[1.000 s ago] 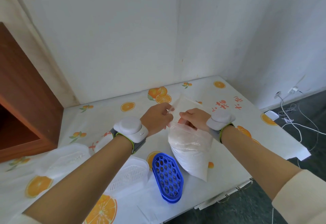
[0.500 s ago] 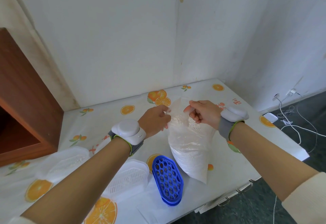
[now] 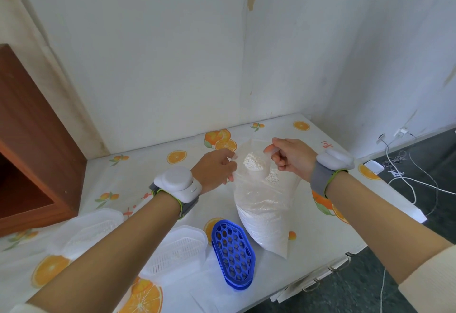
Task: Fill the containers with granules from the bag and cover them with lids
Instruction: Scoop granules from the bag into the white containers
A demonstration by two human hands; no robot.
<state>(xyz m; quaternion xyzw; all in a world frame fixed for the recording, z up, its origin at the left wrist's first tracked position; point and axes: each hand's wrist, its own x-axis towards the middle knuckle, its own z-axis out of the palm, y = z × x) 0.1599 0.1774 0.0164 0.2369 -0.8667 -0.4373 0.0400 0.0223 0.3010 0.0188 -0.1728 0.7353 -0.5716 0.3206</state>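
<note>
Noted, toward the front-left corner of the orange-printed table [image 3: 138, 172], a translucent white plastic container [image 3: 91, 228] with pale grains faintly showing inside; could not tell whether lidded. Found just right of it, near the front edge, a second white plastic container with a slotted grid top [image 3: 177, 251], partly hidden by the left forearm. Saw the left hand [image 3: 214, 172] raised above the middle of the surface, thumb and fingers pinching the left lip of the clear plastic bag of white granules [image 3: 264, 209]. Located a blue oval plastic piece with honeycomb holes [image 3: 232, 253] at the front edge, just beside the bag's bottom; could not tell lid from lidded container. Found the bag standing right of centre, bottom resting on the surface, lower part full, mouth drawn apart, a few granules lodged near the top. Saw the right hand [image 3: 290, 158] clenched on the opposite lip, gripping it between thumb and curled fingers. Noted white cables [image 3: 407, 177] on the dark floor beyond the right edge.

Judged the step as opening the bag ahead of pouring; judged the leftmost container possibly filled, with the other filling and the lidding not yet done.
</note>
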